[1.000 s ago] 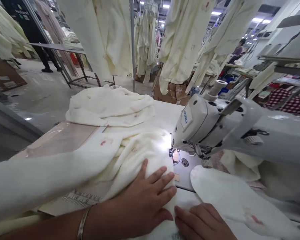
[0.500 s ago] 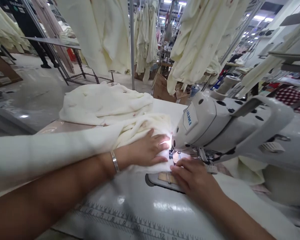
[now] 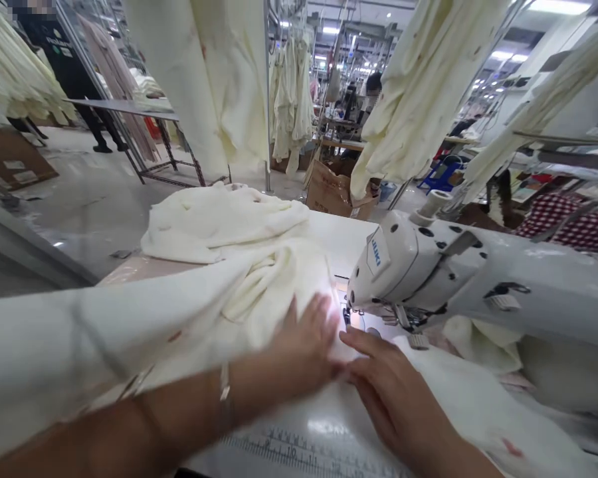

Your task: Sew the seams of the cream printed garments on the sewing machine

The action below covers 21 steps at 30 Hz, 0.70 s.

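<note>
A cream garment (image 3: 279, 279) with small reddish marks lies bunched on the sewing table, its edge beside the needle area of the white sewing machine (image 3: 403, 259). My left hand (image 3: 303, 345), blurred by motion, lies over the garment with fingers stretched out, left of the lit presser foot (image 3: 347, 315). Just in front of the foot, my right hand (image 3: 391, 378) has its fingers curled together at the fabric's edge, which it appears to pinch. The fingertips of both hands nearly meet. Fabric under my left palm is hidden.
A printed ruler scale (image 3: 289, 451) runs along the table's front. More cream cloth (image 3: 478, 385) lies right of my right hand. Cream garments (image 3: 418, 86) hang behind the machine. A cardboard box (image 3: 333, 189) and a blue stool (image 3: 441, 174) stand beyond; a person (image 3: 74, 73) stands far left.
My left hand has moved down toward me and the garment's folds have shifted. My right hand is slightly lower, and the machine's lower bed plate is now mostly covered. The camera view has shifted.
</note>
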Available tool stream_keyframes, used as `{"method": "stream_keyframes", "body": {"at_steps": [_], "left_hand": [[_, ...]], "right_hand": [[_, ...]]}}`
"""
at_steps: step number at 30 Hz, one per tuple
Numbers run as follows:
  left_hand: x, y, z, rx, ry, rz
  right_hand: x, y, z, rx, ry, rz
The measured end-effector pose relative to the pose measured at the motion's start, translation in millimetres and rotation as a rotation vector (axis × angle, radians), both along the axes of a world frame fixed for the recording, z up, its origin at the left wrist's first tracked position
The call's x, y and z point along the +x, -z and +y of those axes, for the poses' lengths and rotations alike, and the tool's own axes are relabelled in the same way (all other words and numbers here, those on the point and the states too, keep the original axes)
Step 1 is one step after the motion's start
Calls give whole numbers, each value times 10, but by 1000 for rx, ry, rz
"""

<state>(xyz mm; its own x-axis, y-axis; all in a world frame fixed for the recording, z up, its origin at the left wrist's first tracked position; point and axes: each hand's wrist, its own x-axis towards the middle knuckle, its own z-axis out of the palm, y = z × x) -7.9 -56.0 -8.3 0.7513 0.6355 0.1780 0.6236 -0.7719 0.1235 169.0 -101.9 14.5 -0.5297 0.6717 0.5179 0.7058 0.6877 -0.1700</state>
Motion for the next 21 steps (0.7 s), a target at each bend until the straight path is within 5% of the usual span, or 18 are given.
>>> {"method": "stream_keyframes", "body": {"at_steps": [2,4,8,11,16,21], "left_hand": [[-45,12,-560,11,87,-3],[-77,-53,-852,-15,141,0],[-125,-270,-515,-41,54,70],[-164,-318,-169,-40,42,110],[-193,-455,-372,-33,162,-133],[-321,-838,-450,-127,161,-64]], "right_hand": [[-75,15,-208,4,-65,19],[-91,92,-420,-43,-138,-13],[25,211,-765,-164,-237,30],[106,146,-895,-187,-100,102],[-29,-3,-877,-280,358,85],[-175,-49,-849,-499,305,268]]}}
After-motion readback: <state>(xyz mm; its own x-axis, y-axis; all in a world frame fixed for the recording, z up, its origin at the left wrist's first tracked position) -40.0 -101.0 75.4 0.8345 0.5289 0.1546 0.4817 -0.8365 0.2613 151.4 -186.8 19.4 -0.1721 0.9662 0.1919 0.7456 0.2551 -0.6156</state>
